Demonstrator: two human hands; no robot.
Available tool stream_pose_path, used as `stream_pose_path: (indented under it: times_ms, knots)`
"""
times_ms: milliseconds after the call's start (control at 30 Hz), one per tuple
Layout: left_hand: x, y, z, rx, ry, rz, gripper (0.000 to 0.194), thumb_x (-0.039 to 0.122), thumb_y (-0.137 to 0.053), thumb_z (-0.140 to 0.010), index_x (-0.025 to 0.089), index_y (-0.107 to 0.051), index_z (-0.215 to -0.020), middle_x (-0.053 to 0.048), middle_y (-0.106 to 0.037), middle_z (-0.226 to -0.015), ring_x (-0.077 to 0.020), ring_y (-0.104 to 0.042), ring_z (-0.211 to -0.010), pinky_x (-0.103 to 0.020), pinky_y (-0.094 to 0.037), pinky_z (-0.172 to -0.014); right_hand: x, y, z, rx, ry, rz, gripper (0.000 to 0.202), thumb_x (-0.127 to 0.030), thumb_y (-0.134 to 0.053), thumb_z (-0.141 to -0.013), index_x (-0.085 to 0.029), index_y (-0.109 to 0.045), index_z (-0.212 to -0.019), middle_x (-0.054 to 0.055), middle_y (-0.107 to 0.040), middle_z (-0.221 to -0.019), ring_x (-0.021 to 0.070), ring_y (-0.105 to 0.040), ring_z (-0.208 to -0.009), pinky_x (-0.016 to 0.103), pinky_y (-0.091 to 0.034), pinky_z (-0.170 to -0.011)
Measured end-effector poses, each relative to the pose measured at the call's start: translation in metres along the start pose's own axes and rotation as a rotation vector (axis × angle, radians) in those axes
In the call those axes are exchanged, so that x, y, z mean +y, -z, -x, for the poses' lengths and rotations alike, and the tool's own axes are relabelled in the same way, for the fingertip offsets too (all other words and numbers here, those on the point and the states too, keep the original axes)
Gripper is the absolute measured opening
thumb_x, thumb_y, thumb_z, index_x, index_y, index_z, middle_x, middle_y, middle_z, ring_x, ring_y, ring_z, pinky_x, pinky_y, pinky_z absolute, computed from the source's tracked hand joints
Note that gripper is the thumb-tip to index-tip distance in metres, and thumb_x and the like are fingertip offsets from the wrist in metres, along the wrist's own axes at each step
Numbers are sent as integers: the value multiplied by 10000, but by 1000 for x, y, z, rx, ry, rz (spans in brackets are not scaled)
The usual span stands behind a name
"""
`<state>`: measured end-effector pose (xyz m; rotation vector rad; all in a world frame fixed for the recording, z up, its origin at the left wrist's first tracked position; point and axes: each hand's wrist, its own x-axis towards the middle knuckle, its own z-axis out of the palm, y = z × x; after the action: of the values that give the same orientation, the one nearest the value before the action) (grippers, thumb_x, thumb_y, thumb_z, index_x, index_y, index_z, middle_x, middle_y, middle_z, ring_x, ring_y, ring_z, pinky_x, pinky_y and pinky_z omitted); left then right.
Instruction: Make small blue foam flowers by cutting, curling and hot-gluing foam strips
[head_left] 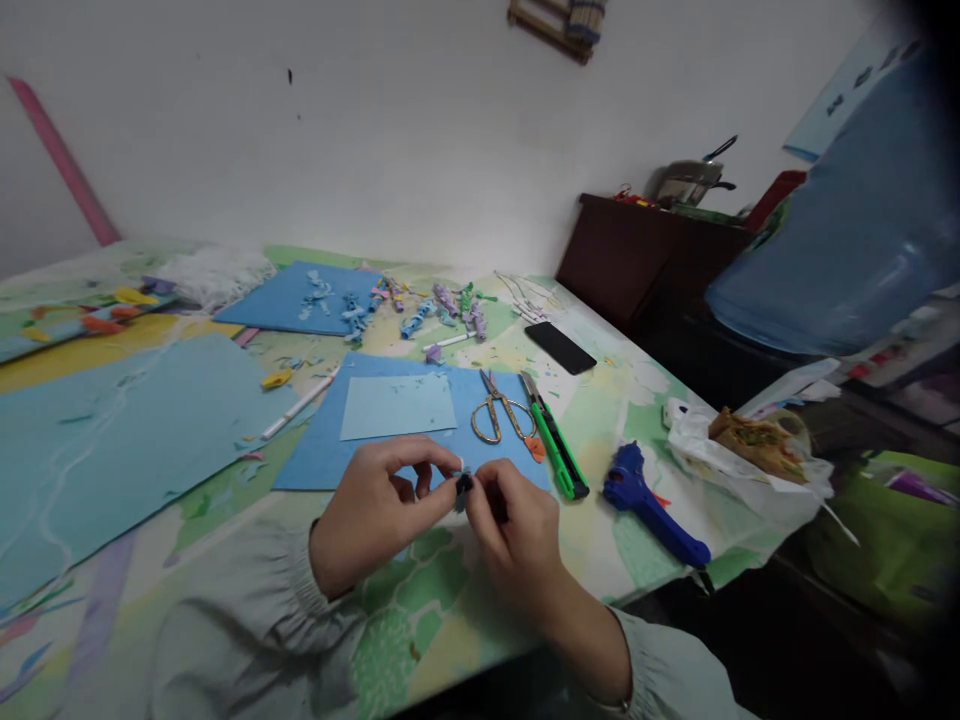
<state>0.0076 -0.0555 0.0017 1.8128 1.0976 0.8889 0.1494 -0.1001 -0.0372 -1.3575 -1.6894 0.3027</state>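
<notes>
Pale sleeves [255, 630], two, at eight and four o'clock from a small dark piece [463, 486]. Left hand [386, 505] and right hand [517, 520]: fingertips pinched narrow on that piece, over the near side of a blue sheet [319, 455]. Pale card [397, 408], eleven o'clock. Scissors [495, 396], one o'clock, blades slightly apart. Green cutter [555, 440], two o'clock, along the sheet's right edge. Blue glue gun [656, 512], three o'clock, lower end at the table edge [480, 650]. Room for moving: patterned cloth [424, 615], six o'clock; gap between cutter and glue gun.
</notes>
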Motion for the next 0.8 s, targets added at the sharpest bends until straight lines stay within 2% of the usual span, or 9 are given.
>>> stream_pose_path:
  times_ms: [200,433,600,700,800]
  knots:
    - [1,-1,0,25,28,2,150,250,-551,-640,152,-657,-679,-34,-642,-680,-119,-534,-579,-180,-430,-450,-2,0,0,-4,-16,-1,150,-212,-425,-850,-182,-471,-710,-35,-434,-560,80,-385,-479,212,-293,-490]
    - [-6,-3,-2,49,80,22,160,266,-564,-664,144,-658,-709,-28,-633,-663,-122,-545,-584,-206,-451,-508,0,2,1,-7,-52,-71,145,-221,-436,-854,-180,-475,-721,-42,-417,-558,80,-388,-484,212,-285,-487]
    - [-10,-1,-5,41,96,38,166,270,-561,-679,136,-652,-715,-32,-641,-669,-133,-569,-619,-221,-469,-567,4,5,2,10,-123,-159,155,-230,-378,-883,-178,-523,-868,-37,-437,-574,94,-415,-495,222,-311,-498]
    - [-9,3,-6,52,104,41,164,274,-564,-681,135,-648,-705,-29,-640,-658,-133,-572,-615,-221,-467,-571,-2,11,-2,-1,-176,-237,169,-262,-375,-892,-180,-521,-870,-31,-456,-582,99,-434,-516,215,-324,-486]
    - [-8,9,-8,108,109,82,156,273,-595,-665,135,-654,-703,-24,-643,-662,-127,-566,-618,-211,-457,-568,-17,21,-16,-52,-139,-215,123,-257,-454,-856,-181,-527,-793,-23,-493,-628,88,-430,-528,208,-325,-484]
